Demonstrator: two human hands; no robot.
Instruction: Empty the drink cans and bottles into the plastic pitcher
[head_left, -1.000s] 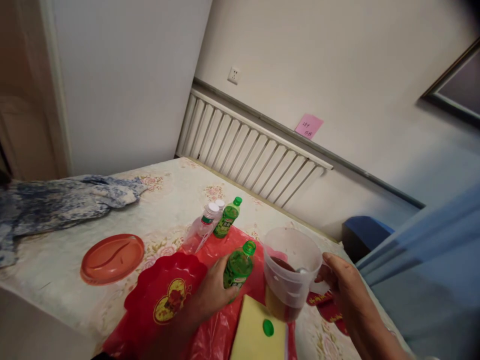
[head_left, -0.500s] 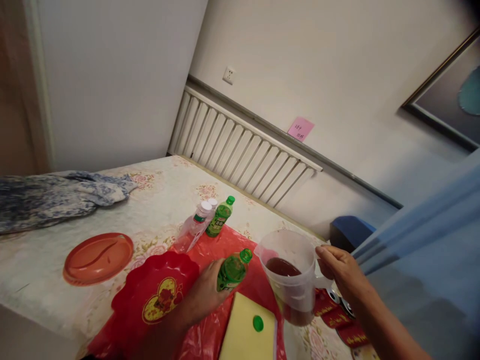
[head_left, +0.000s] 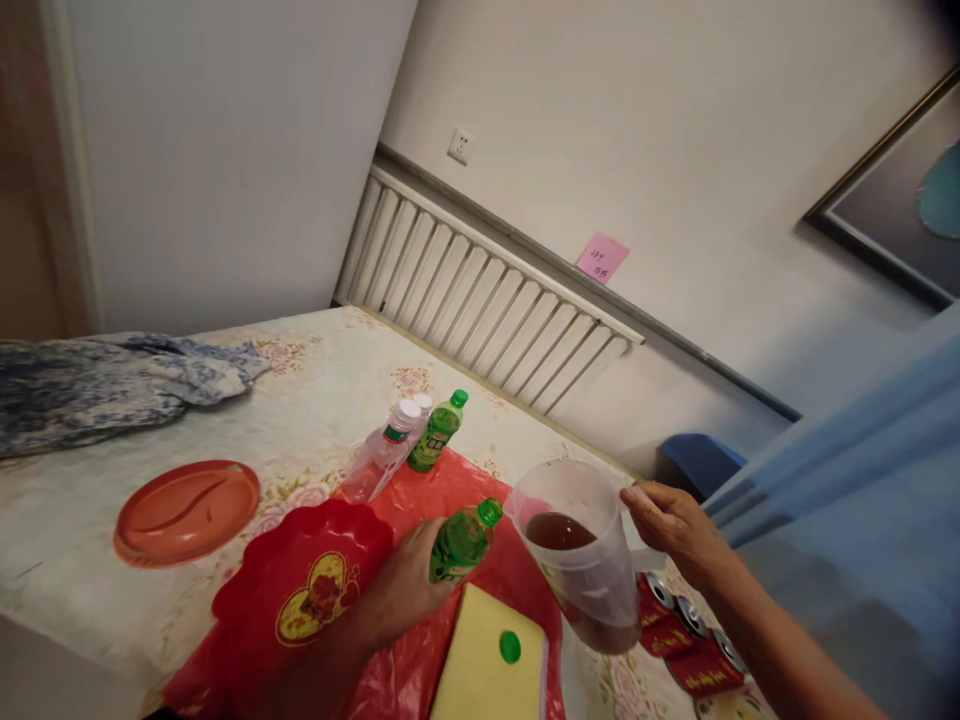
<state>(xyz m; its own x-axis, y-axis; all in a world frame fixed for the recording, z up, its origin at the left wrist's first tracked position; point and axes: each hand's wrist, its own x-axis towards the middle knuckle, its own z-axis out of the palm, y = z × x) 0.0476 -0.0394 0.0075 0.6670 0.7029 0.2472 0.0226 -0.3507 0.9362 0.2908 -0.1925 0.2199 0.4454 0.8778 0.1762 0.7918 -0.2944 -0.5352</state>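
Note:
My left hand (head_left: 412, 580) is wrapped round a green plastic bottle (head_left: 461, 543), whose mouth is uncapped and tilts up to the right. My right hand (head_left: 667, 520) grips the handle of a translucent plastic measuring jug (head_left: 585, 580) with dark brown liquid inside. The jug leans left, its spout close to the bottle's mouth. No stream between them can be made out. A green bottle cap (head_left: 510, 647) lies on a yellow notebook (head_left: 487, 665) below the bottle. Beside my left hand is a red scalloped tray (head_left: 255, 580).
A capped green bottle (head_left: 438, 432) and clear bottles with white caps (head_left: 381, 455) stand behind on red plastic sheeting (head_left: 480, 480). Several red cans (head_left: 686, 640) are at the right. An orange-red lid (head_left: 187, 512) and a patterned cloth (head_left: 127, 385) lie left. A radiator (head_left: 480, 290) lines the wall.
The jug has tipped further left, its base swinging right and its spout nearing the bottle. My right hand has shifted slightly left and up. The left hand still grips the bottle.

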